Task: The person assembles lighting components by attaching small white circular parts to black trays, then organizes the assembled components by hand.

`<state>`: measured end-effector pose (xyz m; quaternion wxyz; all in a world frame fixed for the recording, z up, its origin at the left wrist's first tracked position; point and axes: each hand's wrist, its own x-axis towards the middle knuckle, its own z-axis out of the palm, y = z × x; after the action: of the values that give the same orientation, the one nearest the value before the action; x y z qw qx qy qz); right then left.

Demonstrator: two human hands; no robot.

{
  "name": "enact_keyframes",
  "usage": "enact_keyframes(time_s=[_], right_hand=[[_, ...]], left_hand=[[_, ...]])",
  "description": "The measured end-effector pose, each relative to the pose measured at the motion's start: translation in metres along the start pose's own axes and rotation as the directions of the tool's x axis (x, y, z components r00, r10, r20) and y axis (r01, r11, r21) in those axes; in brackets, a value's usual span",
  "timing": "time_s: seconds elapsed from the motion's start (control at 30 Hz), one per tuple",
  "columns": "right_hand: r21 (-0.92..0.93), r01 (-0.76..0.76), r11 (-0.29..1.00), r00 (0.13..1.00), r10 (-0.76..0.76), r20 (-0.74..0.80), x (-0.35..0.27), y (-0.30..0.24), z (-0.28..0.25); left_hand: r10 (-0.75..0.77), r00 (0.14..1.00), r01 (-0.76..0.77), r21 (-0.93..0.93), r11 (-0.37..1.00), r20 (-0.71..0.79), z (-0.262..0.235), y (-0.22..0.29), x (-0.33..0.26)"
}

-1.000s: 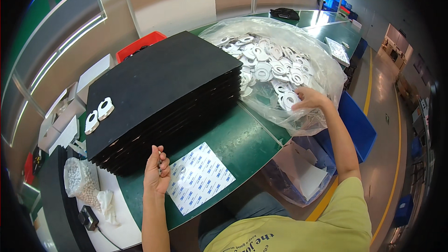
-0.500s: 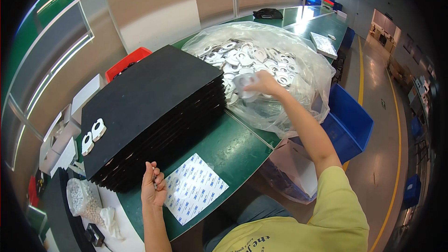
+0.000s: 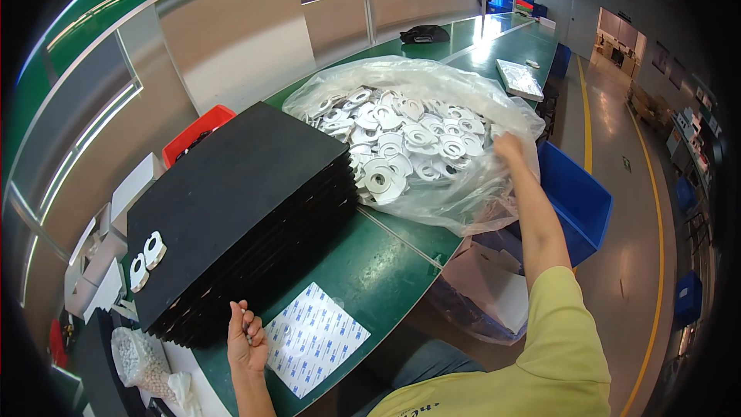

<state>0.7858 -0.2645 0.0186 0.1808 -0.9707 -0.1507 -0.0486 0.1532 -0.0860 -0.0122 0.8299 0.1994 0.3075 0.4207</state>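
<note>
My left hand is closed with curled fingers beside the black stack; small pale bits show between the fingers, too small to name. Near it lies a white sheet with blue print on the green bench. My right hand is at the right side of a large clear plastic bag, its fingers closed on the bag's rim and partly hidden. Inside the open bag is a heap of white ring-shaped parts. Two similar white parts lie on top of the stack of black sheets.
A blue bin stands right of the bench, with a plastic-lined box below its edge. Left are a red bin, white boxes and a bag of small beads. A black pouch lies farther back.
My right hand has moved right, from the heap of white parts to the bag's side; the white part it held is no longer in it. My left hand stays closed near the sheet.
</note>
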Motion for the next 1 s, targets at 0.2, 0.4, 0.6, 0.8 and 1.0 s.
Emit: enact_keyframes(time_s=[0.2, 0.4, 0.6, 0.8, 1.0], right_hand=[[-0.107, 0.273, 0.956, 0.913, -0.293, -0.285, 0.076, 0.070, 0.012], [-0.305, 0.266, 0.914, 0.910, -0.343, -0.233, 0.123, 0.038, -0.001], [-0.189, 0.237, 0.953, 0.899, -0.289, -0.330, 0.131, 0.014, -0.010], [-0.121, 0.172, 0.978, 0.932, -0.201, -0.301, 0.137, 0.002, -0.026], [-0.106, 0.406, 0.908, 0.886, -0.420, -0.196, 0.197, -0.020, -0.018]], left_hand=[[-0.018, 0.999, 0.017, -0.050, 0.999, -0.029, 0.022, -0.012, 0.022], [-0.015, 0.999, 0.014, -0.046, 0.999, -0.035, 0.048, -0.029, 0.043], [0.031, 0.999, -0.033, -0.027, 0.999, -0.044, 0.047, -0.034, 0.075], [-0.005, 0.999, 0.004, -0.034, 0.999, -0.034, 0.043, -0.040, 0.096], [-0.004, 0.999, 0.003, -0.026, 1.000, -0.039, 0.046, -0.049, 0.108]])
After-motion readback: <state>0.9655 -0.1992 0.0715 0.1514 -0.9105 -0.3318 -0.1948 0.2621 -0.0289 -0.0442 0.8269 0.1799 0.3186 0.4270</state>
